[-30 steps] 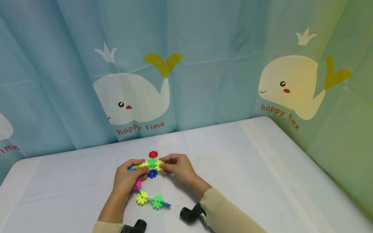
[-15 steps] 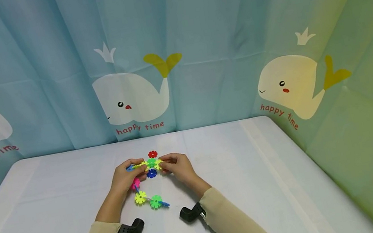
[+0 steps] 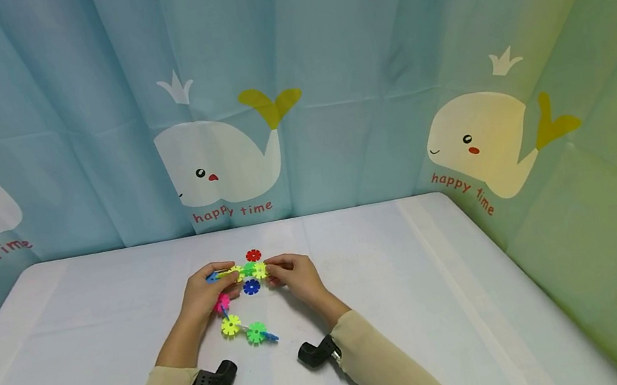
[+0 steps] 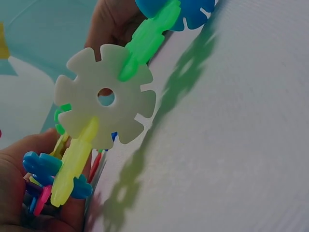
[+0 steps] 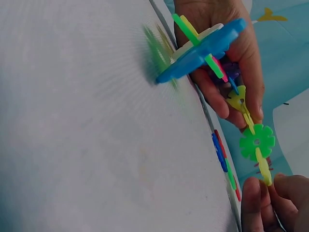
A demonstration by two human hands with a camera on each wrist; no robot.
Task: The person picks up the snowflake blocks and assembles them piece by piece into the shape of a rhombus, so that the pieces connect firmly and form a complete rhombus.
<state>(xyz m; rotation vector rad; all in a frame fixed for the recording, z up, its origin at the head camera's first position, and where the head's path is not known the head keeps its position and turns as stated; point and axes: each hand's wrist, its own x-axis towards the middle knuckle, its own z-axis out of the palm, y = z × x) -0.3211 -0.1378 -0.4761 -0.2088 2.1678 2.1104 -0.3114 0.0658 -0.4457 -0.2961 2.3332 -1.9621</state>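
A chain of notched plastic snowflake discs runs through my left hand (image 3: pixel 198 296), whose thumb and fingers grip it near a yellow disc (image 5: pixel 236 98). Beyond that grip a green disc (image 5: pixel 248 147) links to a yellow disc (image 5: pixel 263 166), seen edge-on, which my right hand (image 3: pixel 297 278) pinches at its outer end. The chain's other part hangs toward the body: a pink disc (image 3: pixel 222 303), a yellow one (image 3: pixel 231 325), a green one (image 3: pixel 256 333) and a blue end disc (image 3: pixel 271 337). A white disc (image 4: pixel 79 104) shows large in the left wrist view. The left palm hides some joints.
On the white table (image 3: pixel 404 313) lie a loose red disc (image 3: pixel 253 255) just beyond the hands and a dark blue disc (image 3: pixel 251 287) between them. Whale-print curtains (image 3: pixel 349 144) stand behind the table and along its right side. Both wrists wear black camera mounts (image 3: pixel 217 378).
My left hand has shifted slightly left, and the hanging part of the chain moved left with it. The right hand stays almost in place. The loose red and dark blue discs have not moved.
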